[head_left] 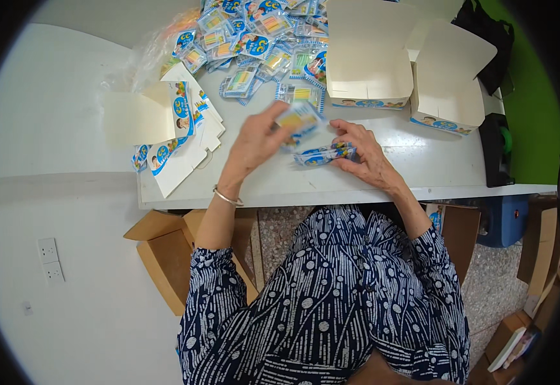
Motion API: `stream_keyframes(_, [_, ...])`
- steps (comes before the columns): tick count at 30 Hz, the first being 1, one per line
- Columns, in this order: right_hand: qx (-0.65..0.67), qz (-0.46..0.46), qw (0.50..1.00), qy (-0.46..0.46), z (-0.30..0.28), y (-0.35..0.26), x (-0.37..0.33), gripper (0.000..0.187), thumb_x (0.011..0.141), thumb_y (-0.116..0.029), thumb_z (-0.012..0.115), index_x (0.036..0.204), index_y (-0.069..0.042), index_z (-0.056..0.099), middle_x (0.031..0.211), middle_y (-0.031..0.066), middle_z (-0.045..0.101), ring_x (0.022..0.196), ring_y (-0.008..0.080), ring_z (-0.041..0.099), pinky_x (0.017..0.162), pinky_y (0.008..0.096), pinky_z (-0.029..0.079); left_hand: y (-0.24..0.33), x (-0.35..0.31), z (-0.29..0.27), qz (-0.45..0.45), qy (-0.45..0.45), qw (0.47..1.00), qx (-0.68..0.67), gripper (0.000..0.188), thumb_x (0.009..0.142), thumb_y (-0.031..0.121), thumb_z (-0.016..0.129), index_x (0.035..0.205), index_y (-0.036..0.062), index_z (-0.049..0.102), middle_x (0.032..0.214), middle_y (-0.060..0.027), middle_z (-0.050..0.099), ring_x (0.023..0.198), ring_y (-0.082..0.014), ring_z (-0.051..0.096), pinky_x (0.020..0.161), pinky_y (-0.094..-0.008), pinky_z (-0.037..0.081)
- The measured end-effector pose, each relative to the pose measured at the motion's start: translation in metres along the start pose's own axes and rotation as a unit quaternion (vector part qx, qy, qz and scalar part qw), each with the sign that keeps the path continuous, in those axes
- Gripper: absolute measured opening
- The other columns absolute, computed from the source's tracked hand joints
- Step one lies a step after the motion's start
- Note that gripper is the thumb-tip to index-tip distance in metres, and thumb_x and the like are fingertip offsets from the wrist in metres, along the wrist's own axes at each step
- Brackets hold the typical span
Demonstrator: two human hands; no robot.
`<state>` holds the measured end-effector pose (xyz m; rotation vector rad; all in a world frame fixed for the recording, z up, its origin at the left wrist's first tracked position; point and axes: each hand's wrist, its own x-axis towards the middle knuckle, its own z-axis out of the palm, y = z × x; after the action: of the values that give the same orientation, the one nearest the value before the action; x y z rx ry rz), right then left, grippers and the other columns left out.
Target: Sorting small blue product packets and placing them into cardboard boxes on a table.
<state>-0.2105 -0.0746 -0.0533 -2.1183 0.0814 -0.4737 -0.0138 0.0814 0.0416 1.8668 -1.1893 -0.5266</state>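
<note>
My left hand [254, 141] pinches a small clear-and-blue packet [300, 118], which is smeared by motion, over the white table. To its right, my right hand [368, 156] has its fingers curled round the end of a few similar packets [318, 156], held on edge just above the tabletop. Behind both hands lies a big heap of these packets [270, 61], with yellow, orange and green contents showing through. One packet [301, 94] at the heap's near side lies just beyond my left hand.
Two open white cartons [371, 80] [447, 86] stand at the back right, beside a black tape dispenser [497, 151]. Flattened white cartons [187, 157] lie on the left. Brown cardboard boxes [164, 256] sit below the table's front edge [357, 197].
</note>
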Motion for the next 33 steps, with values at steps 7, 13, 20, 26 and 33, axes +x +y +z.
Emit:
stream_keyframes(7, [0.051,0.104,0.993,0.022,0.003,-0.009,-0.001,0.069,0.074,-0.021,0.074,0.132,-0.007,0.039,0.138,0.0156,0.047,0.123,0.0319,0.047,0.106,0.0411,0.036,-0.009,-0.018,0.035,0.11,-0.119,0.978,0.132,0.036,0.091,0.015,0.055,0.124,0.0,0.052,0.116,-0.0207,0.06,0.102,-0.0388,0.059,0.088,-0.0428,0.048])
stream_keyframes(13, [0.049,0.098,0.994,0.017,0.0,-0.006,-0.005,0.073,0.074,-0.023,0.075,0.135,-0.007,0.04,0.129,0.0175,0.05,0.116,0.0339,0.048,0.101,0.0419,0.039,0.0,-0.022,0.032,0.024,-0.122,0.992,0.027,0.036,0.094,0.019,0.057,0.123,-0.0013,0.052,0.113,-0.0141,0.063,0.098,-0.0242,0.063,0.087,-0.0331,0.049])
stream_keyframes(20, [0.033,0.121,0.992,-0.017,-0.004,-0.012,-0.002,0.068,0.073,-0.023,0.077,0.131,-0.007,0.045,0.123,0.012,0.051,0.112,0.031,0.049,0.1,0.0395,0.039,-0.024,-0.043,0.056,-0.105,0.068,0.969,-0.211,0.03,0.101,0.023,0.049,0.114,-0.0024,0.058,0.1,-0.0055,0.064,0.091,-0.0118,0.058,0.08,-0.0264,0.047])
stream_keyframes(26, [0.173,0.114,0.978,0.025,-0.002,-0.012,-0.001,0.064,0.071,-0.017,0.078,0.127,-0.008,0.048,0.122,0.0085,0.057,0.112,0.0278,0.05,0.101,0.0388,0.039,-0.01,-0.051,0.089,-0.061,0.074,0.986,-0.134,0.038,0.104,0.029,0.04,0.11,-0.0026,0.06,0.098,-0.0069,0.064,0.091,-0.0114,0.057,0.083,-0.0262,0.047])
stream_keyframes(33, [0.09,0.124,0.987,-0.054,-0.011,-0.024,0.002,0.047,0.071,-0.014,0.078,0.109,-0.01,0.051,0.117,0.0062,0.06,0.108,0.0244,0.05,0.097,0.0363,0.04,-0.056,0.03,0.023,0.07,0.099,0.991,0.057,0.022,0.091,0.019,0.059,0.103,0.001,0.063,0.102,-0.0141,0.065,0.095,-0.0296,0.061,0.084,-0.0369,0.047])
